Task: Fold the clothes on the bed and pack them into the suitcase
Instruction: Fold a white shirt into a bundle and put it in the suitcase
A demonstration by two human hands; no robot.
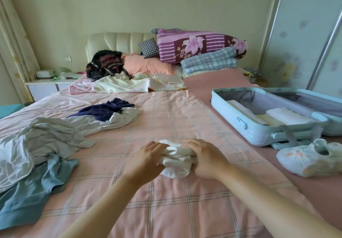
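Smooth plastic suitcase (240, 125) on the bed's matt checked cotton sheet (166, 112).

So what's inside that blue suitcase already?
The suitcase lies open with folded pale pieces inside: a white bundle, a cream piece beside it, another white piece farther back. Its near wall hides anything lower.

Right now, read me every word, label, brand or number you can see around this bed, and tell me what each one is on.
"MANWEISI" (uncertain, upside down): white capitals on a strap of the black fabric backpack by the headboard.
Orange marks on the white bundle beside the pale blue hard-shell suitcase: too blurred to tell if they are letters.
Nothing else is legible.
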